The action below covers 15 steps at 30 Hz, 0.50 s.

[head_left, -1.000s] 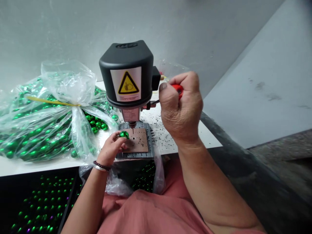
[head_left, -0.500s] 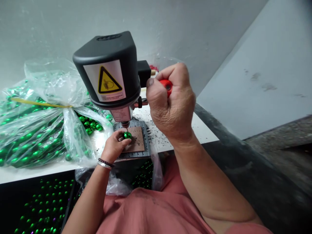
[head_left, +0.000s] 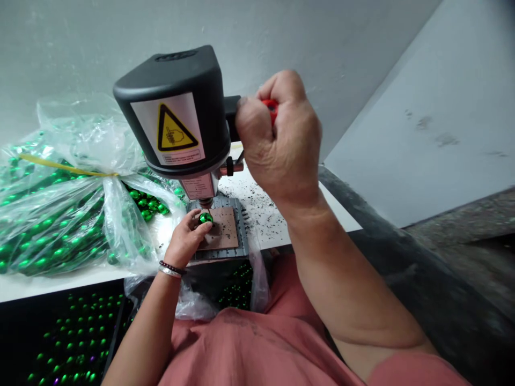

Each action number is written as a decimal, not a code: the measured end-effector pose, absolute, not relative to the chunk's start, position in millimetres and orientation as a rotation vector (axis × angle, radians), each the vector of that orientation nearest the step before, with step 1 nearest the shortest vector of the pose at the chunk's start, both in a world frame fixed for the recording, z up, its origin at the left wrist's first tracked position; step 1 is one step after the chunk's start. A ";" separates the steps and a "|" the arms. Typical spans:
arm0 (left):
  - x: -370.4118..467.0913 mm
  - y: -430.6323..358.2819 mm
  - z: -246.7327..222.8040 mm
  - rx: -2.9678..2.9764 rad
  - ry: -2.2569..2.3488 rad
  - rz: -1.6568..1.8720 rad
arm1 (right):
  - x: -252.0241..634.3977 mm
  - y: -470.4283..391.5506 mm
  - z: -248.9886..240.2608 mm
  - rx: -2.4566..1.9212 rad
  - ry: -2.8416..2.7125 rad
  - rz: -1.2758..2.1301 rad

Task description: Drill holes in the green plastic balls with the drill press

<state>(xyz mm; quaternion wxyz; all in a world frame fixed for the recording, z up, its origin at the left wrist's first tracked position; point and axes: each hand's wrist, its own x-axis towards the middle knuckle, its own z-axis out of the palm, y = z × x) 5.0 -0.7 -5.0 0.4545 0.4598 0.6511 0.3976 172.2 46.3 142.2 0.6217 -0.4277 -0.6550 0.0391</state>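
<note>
A black-hooded drill press (head_left: 173, 115) with a yellow warning sticker stands in the middle of the view. My right hand (head_left: 284, 136) is wrapped round its red-knobbed lever (head_left: 270, 109), at the right of the hood. Below the chuck (head_left: 206, 203), my left hand (head_left: 187, 236) pinches a shiny green ball (head_left: 206, 219) between thumb and fingers. The ball is over a brown board (head_left: 221, 230) on the slotted grey base (head_left: 242, 230). Whether the drill bit touches the ball I cannot tell.
Clear plastic bags of green balls (head_left: 52, 225), tied with a yellow strip (head_left: 66, 167), lie on the white table (head_left: 257, 185) at left. Dark shavings are scattered right of the base. Below the table edge, a dark container (head_left: 74, 338) shows several green balls. A wall rises behind.
My right hand has moved up with the red-knobbed lever. My left hand has shifted slightly left and up with the green ball.
</note>
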 end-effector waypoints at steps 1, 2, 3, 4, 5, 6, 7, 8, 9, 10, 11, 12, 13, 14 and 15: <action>4.4 -1.6 -3.6 1.114 1.580 0.973 | 172.0 52.5 145.8 -1.007 -1.514 0.107; 4.0 -2.4 -2.2 1.102 1.562 0.964 | 171.7 58.9 149.0 -1.030 -1.521 0.127; 3.9 -2.8 -0.8 1.097 1.554 0.958 | 171.2 65.0 151.6 -1.053 -1.526 0.152; 4.0 -3.0 0.4 1.095 1.552 0.955 | 170.7 70.4 153.6 -1.076 -1.528 0.172; 4.2 -3.0 1.3 1.094 1.552 0.952 | 170.1 74.9 155.0 -1.096 -1.529 0.183; 4.5 -2.6 2.1 1.095 1.553 0.949 | 169.6 78.1 155.9 -1.111 -1.528 0.184; 4.8 -2.1 2.7 1.099 1.553 0.946 | 169.1 80.2 156.4 -1.119 -1.530 0.181; 5.1 -1.4 3.0 1.104 1.551 0.941 | 168.8 81.2 156.6 -1.122 -1.532 0.180; 5.2 -0.7 3.0 1.109 1.551 0.936 | 168.6 81.4 156.8 -1.121 -1.536 0.185; 5.1 0.0 2.6 1.114 1.554 0.931 | 168.5 81.1 156.9 -1.117 -1.539 0.191; 4.8 0.7 1.9 1.118 1.559 0.927 | 168.5 80.5 157.0 -1.112 -1.540 0.202; 4.4 1.3 0.7 1.121 1.565 0.920 | 168.7 79.8 157.1 -1.107 -1.538 0.213; 3.8 1.9 -1.0 1.124 1.569 0.914 | 168.9 79.3 157.1 -1.098 -1.534 0.222; 3.2 2.4 -2.9 1.128 1.570 0.911 | 169.2 78.9 157.1 -1.088 -1.530 0.229; 2.8 2.9 -5.1 1.135 1.569 0.909 | 169.4 78.5 157.0 -1.077 -1.524 0.235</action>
